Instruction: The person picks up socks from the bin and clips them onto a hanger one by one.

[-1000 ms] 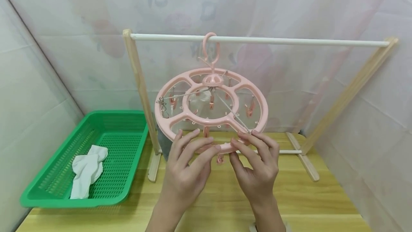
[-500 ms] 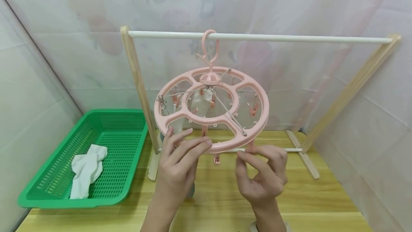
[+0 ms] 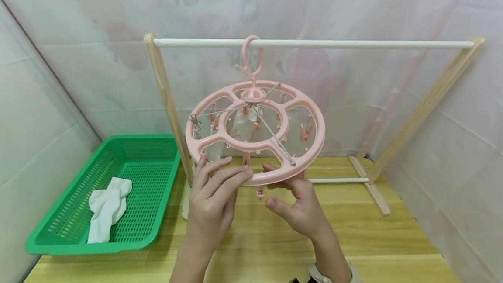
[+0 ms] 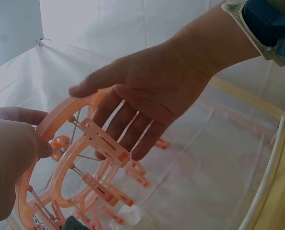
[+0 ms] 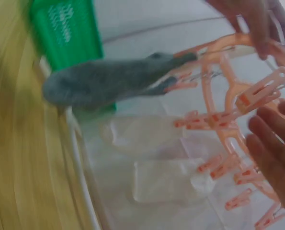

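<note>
A round pink clip hanger [image 3: 259, 180] hangs by its hook from a white rod. My left hand [image 3: 214, 200] grips the near rim, fingers on top. Just right of it, my right hand [image 3: 296, 206] has its fingers extended under the rim, thumb apart. In the right wrist view those fingers are beside a pink clothespin [image 5: 262, 91], with nothing visible held. A grey sock [image 5: 99, 84] dangles from clips near the left hand. Two pale socks, one upper [image 5: 142, 134] and one lower [image 5: 164, 179], hang farther along, blurred.
A wooden-legged rack with a white rod [image 3: 353, 44] spans the table [image 3: 377, 248]. At left stands a green basket [image 3: 90, 249] with white socks [image 3: 105, 206] lying in it. Pale curtains surround the table on the back and sides.
My right hand has released the near rim, drawn back with fingertips together, then come in beneath the rim with fingers extended. The left hand keeps its grip, shifted slightly left.
</note>
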`<state>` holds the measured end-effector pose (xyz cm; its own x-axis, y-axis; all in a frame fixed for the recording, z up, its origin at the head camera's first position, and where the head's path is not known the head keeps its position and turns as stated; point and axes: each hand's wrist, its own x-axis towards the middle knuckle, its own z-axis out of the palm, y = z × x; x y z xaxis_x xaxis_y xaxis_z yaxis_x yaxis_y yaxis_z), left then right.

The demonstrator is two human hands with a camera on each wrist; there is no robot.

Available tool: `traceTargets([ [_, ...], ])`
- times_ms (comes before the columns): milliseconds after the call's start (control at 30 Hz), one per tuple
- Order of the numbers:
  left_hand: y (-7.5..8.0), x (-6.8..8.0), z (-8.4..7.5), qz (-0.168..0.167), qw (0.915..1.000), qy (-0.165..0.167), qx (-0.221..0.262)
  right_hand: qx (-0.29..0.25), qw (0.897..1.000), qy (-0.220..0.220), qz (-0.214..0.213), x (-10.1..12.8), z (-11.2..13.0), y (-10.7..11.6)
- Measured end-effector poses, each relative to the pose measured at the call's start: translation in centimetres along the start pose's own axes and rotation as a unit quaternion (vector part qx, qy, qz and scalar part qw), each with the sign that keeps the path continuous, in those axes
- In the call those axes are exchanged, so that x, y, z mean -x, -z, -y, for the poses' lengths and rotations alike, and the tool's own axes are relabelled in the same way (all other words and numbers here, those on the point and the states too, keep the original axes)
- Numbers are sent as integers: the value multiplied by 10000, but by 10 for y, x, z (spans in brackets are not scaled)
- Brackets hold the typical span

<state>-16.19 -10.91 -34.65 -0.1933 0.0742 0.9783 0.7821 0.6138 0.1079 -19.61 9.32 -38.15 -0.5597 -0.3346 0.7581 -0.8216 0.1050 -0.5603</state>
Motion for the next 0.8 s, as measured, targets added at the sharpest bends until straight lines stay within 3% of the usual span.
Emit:
traceTargets([
  [100, 1, 0, 1, 18, 10000, 31, 21, -719, 9942, -669, 438, 1, 1, 1],
  [167, 1, 0, 2, 22, 10000, 61, 42, -808, 9914, -864, 558, 1, 3, 1],
  [800, 0, 1, 4, 60, 9999, 70, 104, -495, 9928, -1009, 408, 0, 14, -9],
])
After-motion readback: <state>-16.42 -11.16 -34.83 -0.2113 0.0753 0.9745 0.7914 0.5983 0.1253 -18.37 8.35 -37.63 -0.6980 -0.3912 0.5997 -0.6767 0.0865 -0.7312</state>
